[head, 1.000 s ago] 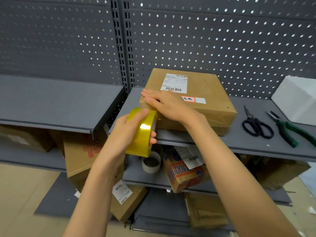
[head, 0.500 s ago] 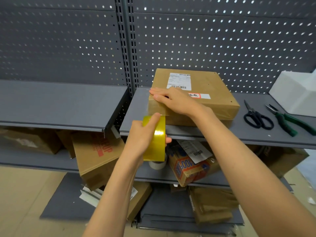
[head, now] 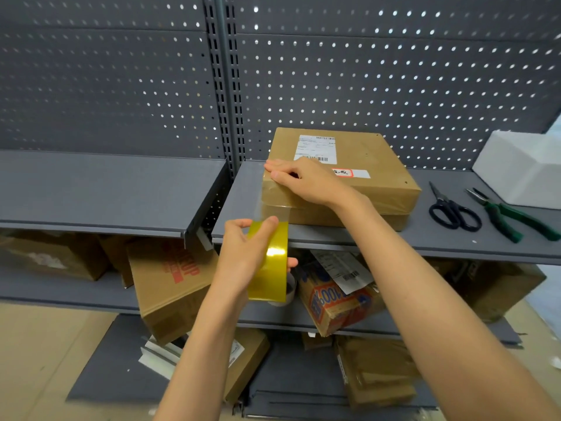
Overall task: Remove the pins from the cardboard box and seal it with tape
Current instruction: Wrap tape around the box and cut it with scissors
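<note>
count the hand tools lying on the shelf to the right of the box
2: black-handled scissors lie just right of the cardboard box, and green-handled pliers lie further right, beside the white foam block. None look hidden.

Two forearms enter from the lower edge of the frame, both bare from wrist to the frame edge; no sleeve shows on either. The left hand (head: 243, 256) and the right hand (head: 306, 183) are bare. Fingernails visible on the right hand's fingers are short and plain. The arms are slender and smooth. The rest of the person lies outside the frame.
</note>
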The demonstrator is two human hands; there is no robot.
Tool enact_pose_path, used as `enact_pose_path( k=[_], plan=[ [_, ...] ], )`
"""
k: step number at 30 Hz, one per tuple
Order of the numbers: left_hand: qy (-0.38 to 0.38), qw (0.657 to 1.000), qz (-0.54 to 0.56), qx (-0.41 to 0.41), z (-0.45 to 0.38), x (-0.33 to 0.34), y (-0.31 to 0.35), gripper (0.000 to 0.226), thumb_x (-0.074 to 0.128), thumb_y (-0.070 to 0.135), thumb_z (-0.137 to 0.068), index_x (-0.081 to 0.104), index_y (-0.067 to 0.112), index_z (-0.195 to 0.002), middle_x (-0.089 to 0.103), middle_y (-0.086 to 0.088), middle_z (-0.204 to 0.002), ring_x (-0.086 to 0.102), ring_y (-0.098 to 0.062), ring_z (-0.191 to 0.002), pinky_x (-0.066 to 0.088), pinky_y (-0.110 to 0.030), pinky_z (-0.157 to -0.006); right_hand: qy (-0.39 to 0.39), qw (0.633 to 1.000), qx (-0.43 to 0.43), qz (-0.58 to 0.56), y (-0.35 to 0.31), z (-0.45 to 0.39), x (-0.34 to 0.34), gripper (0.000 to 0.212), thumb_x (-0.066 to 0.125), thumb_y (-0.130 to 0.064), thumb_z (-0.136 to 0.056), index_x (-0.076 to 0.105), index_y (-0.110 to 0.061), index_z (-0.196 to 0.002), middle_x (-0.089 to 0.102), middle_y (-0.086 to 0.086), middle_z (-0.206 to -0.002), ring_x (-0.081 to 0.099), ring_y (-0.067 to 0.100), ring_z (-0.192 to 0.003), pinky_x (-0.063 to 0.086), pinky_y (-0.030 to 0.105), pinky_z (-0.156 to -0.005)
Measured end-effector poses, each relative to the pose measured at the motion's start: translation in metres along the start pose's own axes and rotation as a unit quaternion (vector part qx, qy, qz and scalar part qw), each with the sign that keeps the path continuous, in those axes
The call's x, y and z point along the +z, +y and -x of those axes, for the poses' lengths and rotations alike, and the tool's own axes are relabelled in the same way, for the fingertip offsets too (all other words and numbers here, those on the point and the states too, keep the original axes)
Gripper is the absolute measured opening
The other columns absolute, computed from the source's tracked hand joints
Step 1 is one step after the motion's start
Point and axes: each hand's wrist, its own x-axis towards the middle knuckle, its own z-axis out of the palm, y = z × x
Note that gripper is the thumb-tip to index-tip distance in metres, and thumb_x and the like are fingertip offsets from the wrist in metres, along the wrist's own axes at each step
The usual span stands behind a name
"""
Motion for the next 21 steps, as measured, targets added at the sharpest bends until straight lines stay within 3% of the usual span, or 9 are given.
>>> enact_pose_path(
  k=[3, 6, 8, 13, 21],
  plan=[
    [-0.008, 1.000, 0.002, 0.010, 0.0012, 0.0011, 0.0031, 0.041, 0.059, 0.023, -0.091, 0.032, 0.025, -0.123, 0.050, -0.002, -0.093, 0.063, -0.018, -0.040, 0.054, -0.028, -0.040, 0.002, 1.000, 0.003, -0.011, -0.0007, -0.0001, -0.0013, 0.033, 0.044, -0.029, -0.098, 0.060, -0.023, -0.126, 0.047, -0.012, -0.141, 0.039, 0.006, -0.132, 0.034, 0.034, -0.108],
    [0.000, 1.000, -0.016, 0.018, -0.0008, 0.0004, 0.0021, 0.037, 0.058, 0.023, -0.092, 0.035, 0.031, -0.120, 0.044, -0.012, -0.124, 0.065, -0.020, -0.042, 0.053, -0.027, -0.040, 0.003, 1.000, 0.005, -0.020, -0.0014, -0.0008, -0.0009, 0.032, 0.044, -0.031, -0.098, 0.064, -0.023, -0.120, 0.048, -0.012, -0.139, 0.042, 0.008, -0.131, 0.037, 0.040, -0.106],
    [0.005, 0.999, -0.030, 0.028, -0.0018, 0.0005, 0.0001, 0.034, 0.057, 0.024, -0.092, 0.036, 0.032, -0.118, 0.042, -0.017, -0.131, 0.065, -0.021, -0.043, 0.053, -0.027, -0.040, 0.010, 1.000, 0.006, -0.020, -0.0011, -0.0009, -0.0004, 0.031, 0.044, -0.032, -0.097, 0.066, -0.024, -0.118, 0.049, -0.013, -0.139, 0.043, 0.008, -0.130, 0.039, 0.041, -0.104],
    [-0.004, 0.998, -0.029, 0.046, -0.0011, 0.0012, -0.0021, 0.030, 0.056, 0.025, -0.093, 0.038, 0.033, -0.116, 0.055, -0.012, -0.108, 0.066, -0.023, -0.046, 0.056, -0.033, -0.050, 0.018, 1.000, 0.011, -0.020, 0.0013, -0.0029, 0.0022, 0.033, 0.047, -0.034, -0.096, 0.062, -0.025, -0.124, 0.050, -0.014, -0.138, 0.042, 0.007, -0.131, 0.038, 0.039, -0.106],
    [0.005, 0.997, -0.046, 0.062, -0.0001, 0.0036, -0.0023, 0.030, 0.054, 0.024, -0.094, 0.038, 0.033, -0.117, 0.053, -0.003, -0.090, 0.064, -0.019, -0.041, 0.055, -0.030, -0.044, 0.019, 1.000, 0.014, -0.011, 0.0009, -0.0039, 0.0028, 0.035, 0.047, -0.034, -0.095, 0.058, -0.025, -0.128, 0.049, -0.012, -0.139, 0.042, 0.008, -0.132, 0.037, 0.041, -0.106]
  ],
)
